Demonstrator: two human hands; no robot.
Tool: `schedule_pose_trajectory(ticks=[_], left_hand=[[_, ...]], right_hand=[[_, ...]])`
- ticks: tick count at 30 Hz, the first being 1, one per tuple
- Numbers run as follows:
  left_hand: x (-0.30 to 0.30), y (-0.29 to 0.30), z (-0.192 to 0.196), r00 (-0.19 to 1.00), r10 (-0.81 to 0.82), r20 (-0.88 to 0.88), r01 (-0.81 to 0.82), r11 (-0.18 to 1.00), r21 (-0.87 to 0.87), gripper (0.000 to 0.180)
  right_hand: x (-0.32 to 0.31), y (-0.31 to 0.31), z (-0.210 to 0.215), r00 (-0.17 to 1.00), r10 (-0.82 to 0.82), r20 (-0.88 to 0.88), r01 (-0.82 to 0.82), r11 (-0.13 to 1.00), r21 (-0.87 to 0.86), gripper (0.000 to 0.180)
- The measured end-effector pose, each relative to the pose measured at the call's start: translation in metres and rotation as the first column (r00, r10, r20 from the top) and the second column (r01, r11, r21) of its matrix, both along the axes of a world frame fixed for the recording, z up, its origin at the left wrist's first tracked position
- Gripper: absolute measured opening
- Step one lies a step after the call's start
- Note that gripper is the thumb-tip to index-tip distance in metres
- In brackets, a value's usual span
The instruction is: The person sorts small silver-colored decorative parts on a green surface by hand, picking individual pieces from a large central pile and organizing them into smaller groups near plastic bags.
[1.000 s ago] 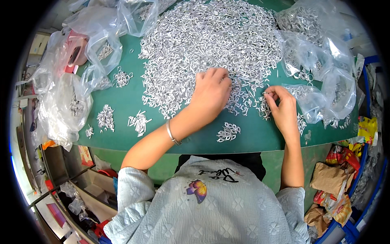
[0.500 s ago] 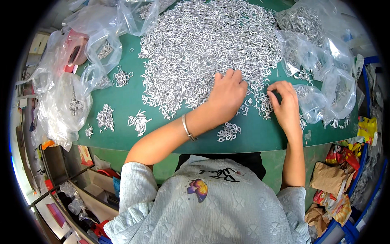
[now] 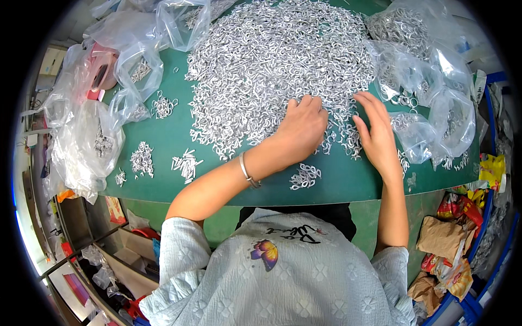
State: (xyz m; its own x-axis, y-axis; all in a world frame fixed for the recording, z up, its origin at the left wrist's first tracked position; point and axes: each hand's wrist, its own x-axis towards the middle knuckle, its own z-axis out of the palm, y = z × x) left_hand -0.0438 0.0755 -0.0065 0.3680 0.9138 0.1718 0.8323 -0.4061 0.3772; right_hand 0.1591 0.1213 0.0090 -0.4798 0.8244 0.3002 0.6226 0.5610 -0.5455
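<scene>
A wide heap of small silver metal pieces (image 3: pixel 272 70), many of them ring- or hook-shaped, spreads over the green table. My left hand (image 3: pixel 304 127) is at the heap's near edge, fingers curled down and drawn together; what lies under its fingertips is hidden. Right of it, my right hand (image 3: pixel 378 136) is open, thumb and fingers apart, beside a small cluster of the same pieces (image 3: pixel 350 140). Below my left hand a little pile of silver loops (image 3: pixel 305 177) lies close to the table's front edge.
Small separate piles stand on the left: straight pins (image 3: pixel 186 165), mixed pieces (image 3: pixel 142 158) and rings (image 3: pixel 163 106). Clear plastic bags (image 3: pixel 92 146) with metal parts crowd the left side, and more bags (image 3: pixel 454 125) the right. A pink container (image 3: pixel 103 70) sits among the left bags.
My right hand has shifted up and slightly left, its fingers stretching out further from the thumb. My left hand has moved only slightly, toward the left, still curled at the heap's edge.
</scene>
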Motion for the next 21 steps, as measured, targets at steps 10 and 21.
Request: schedule_pose_trajectory(ticks=[10, 21], left_hand=[[-0.018, -0.002, 0.011, 0.926, -0.030, 0.376, 0.036, 0.999, -0.010, 0.009], [-0.024, -0.019, 0.018, 0.831, 0.159, 0.533, -0.161, 0.986, -0.043, 0.019]], right_hand=[[0.001, -0.040, 0.010, 0.931, 0.333, 0.153, -0.298, 0.931, -0.210, 0.039], [0.010, -0.045, 0.006, 0.982, -0.067, -0.178, 0.041, 0.988, -0.146, 0.011]])
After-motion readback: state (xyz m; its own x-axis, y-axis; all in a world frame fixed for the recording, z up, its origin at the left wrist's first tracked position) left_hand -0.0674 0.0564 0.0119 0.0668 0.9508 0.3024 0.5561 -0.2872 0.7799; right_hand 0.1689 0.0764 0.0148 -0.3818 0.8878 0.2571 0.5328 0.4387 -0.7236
